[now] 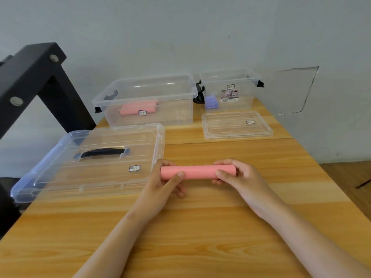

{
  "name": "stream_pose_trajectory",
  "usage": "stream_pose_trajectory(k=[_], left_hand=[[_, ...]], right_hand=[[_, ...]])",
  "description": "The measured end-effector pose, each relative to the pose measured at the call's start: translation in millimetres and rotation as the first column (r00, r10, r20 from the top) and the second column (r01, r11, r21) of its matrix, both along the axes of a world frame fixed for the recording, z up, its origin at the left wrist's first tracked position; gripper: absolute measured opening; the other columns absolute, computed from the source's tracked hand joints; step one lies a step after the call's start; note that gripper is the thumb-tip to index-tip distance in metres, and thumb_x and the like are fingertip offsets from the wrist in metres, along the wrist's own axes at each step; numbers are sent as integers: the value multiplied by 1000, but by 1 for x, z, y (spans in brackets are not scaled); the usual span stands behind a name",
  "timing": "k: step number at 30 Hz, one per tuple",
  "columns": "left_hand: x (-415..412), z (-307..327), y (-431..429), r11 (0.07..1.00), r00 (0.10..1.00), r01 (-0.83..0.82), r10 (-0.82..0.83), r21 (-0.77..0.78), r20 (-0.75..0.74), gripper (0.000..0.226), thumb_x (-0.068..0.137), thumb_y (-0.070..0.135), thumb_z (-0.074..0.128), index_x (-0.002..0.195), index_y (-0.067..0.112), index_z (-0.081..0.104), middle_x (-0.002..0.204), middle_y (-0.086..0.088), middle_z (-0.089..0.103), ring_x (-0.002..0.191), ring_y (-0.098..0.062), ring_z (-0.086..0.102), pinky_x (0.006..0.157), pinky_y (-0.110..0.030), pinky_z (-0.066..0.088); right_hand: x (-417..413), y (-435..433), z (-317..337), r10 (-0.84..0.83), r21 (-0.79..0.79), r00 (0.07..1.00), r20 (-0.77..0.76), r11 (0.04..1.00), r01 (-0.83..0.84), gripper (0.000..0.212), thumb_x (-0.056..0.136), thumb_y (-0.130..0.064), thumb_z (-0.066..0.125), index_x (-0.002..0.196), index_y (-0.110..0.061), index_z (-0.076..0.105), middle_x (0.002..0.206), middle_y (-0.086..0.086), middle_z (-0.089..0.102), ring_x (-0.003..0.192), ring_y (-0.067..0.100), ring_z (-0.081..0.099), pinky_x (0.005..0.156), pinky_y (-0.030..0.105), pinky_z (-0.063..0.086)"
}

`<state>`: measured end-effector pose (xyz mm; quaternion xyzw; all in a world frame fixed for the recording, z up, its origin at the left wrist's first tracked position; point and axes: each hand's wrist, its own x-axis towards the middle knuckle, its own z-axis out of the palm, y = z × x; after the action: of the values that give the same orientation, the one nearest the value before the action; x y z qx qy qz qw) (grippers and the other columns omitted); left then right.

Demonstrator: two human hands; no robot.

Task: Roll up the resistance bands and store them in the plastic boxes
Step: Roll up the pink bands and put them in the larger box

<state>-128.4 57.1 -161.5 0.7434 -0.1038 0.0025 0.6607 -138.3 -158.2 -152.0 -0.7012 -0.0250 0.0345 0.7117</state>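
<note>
A pink resistance band [197,171], rolled into a tight cylinder, lies crosswise just above the wooden table [200,227]. My left hand [166,182] grips its left end and my right hand [236,177] grips its right end, thumbs on top. Behind, a large clear plastic box [176,101] stands open with another pink rolled band [138,108] inside. A smaller clear box [244,93] at the back right holds a purple rolled band [211,103].
The large lid [60,173] with a black handle lies left of my hands, overhanging the table's left edge. The small lid [236,125] lies before the small box. A black metal frame [36,77] stands at the left. The wall is close behind the boxes.
</note>
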Motion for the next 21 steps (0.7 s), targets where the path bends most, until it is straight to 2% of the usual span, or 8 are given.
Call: stream_pose_trajectory(k=[3,6,12,16,21], left_hand=[[1,0,-1,1000,1000,2,-2,-26,-6,13,93,8,54,101,1,45,64,-8,63,56,-22,61,57,-26,52],[3,1,1,997,999,14,-17,-72,-38,12,93,6,54,101,-1,48,66,-7,63,56,-22,60,57,-28,53],[8,4,7,964,971,42,-101,-262,-216,18,92,6,53,107,-2,57,81,-16,69,63,-17,64,60,-24,56],[5,18,8,958,947,56,-141,-282,-290,17,95,4,51,108,-2,58,85,-16,72,65,-16,68,62,-22,57],[-2,51,9,961,952,58,-134,-270,-275,16,95,10,53,106,1,61,85,-10,74,69,-12,70,64,-18,57]], right_hand=[[1,-2,0,-13,41,1000,-13,999,13,18,86,-12,68,104,-15,68,89,5,73,80,14,71,74,15,51],[4,-5,-1,0,136,999,-50,991,7,22,83,-5,69,105,-11,67,92,7,74,83,20,72,79,21,55],[11,-13,-2,88,372,989,-115,928,-40,22,86,11,55,106,2,61,88,16,72,80,23,72,72,19,56],[10,-14,10,71,379,988,-141,925,-12,23,88,7,56,111,7,59,95,19,69,81,24,72,69,19,57],[2,-10,37,42,353,993,-114,936,1,20,88,0,61,108,4,61,93,17,71,77,21,73,63,18,56]])
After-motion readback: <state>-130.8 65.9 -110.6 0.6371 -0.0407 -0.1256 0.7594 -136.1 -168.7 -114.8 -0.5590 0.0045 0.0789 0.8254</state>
